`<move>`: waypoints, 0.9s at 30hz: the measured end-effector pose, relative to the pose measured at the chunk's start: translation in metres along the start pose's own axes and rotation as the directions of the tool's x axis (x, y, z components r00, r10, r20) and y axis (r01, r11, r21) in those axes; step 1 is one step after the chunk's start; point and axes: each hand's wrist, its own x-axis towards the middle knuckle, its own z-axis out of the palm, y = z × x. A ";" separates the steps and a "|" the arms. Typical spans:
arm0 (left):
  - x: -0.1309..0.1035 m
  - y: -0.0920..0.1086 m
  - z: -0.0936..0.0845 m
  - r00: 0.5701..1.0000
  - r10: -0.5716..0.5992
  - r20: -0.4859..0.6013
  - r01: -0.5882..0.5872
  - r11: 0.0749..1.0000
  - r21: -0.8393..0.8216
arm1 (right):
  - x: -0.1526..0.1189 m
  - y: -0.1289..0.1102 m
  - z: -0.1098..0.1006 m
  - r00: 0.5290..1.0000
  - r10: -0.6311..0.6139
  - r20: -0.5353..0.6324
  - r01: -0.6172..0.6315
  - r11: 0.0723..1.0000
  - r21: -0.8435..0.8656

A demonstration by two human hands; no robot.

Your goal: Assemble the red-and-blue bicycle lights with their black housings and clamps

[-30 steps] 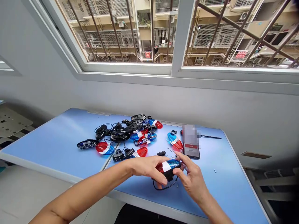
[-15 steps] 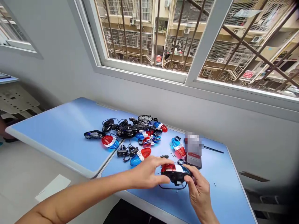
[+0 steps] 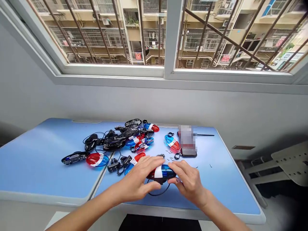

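Note:
Between both hands, above the near part of the blue table, is a bicycle siren light (image 3: 158,172) with a red, white and blue cover over a black base. My left hand (image 3: 144,178) grips its red end, fingers over the top and thumb below. At the blue end, my right hand (image 3: 189,179) pinches it between fingers and thumb. A black cable (image 3: 160,194) loops below the unit. Just beyond the hands lie loose screws (image 3: 170,158) and a black clamp ring (image 3: 177,156). Partly behind my left hand is a loose red and blue cover (image 3: 138,158).
A heap of black siren bases (image 3: 115,142) with cables and coloured covers lies to the left. A phone (image 3: 189,151) and a screwdriver (image 3: 207,135) lie at the back right, near another cover (image 3: 172,143). A barred window (image 3: 154,71) is above the table (image 3: 216,195).
My view has swung to the right. The siren light has tipped so more of its cover faces me and less of the black base shows. Both hands still hold it.

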 end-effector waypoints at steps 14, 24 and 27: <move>-0.012 -0.021 0.016 1.000 -0.021 -0.015 0.018 0.982 -0.188 | 0.017 -0.022 -0.018 0.978 0.160 0.131 -0.183 0.965 0.189; -0.006 -0.032 0.024 0.982 0.164 -0.090 -0.183 0.937 -0.297 | 0.003 -0.024 -0.011 0.980 0.200 0.022 -0.197 0.931 0.306; -0.004 -0.033 0.026 0.959 0.258 -0.118 -0.270 0.957 -0.105 | -0.002 -0.022 -0.010 0.976 0.213 0.055 -0.220 0.950 0.223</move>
